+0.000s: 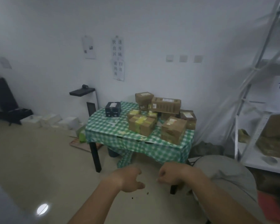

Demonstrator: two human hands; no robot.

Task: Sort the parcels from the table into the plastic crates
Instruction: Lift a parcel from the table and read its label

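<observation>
On table point(103, 131): brown parcels point(158, 117) | left hand point(129, 179), right hand point(170, 174): loosely curled, empty, apart from table

Layout about the small table draped in green-and-white checked cloth point(132, 143). On it: a dark box point(113, 109) at the left rear; brown cardboard parcels point(158, 117) crowded over the centre and right, some stacked. Left of the table, a black wall-mounted shelf point(82, 91); right, a white metal shelving rack point(263, 110). Both hands, left point(130, 179) and right point(169, 174), lie before the table.
</observation>
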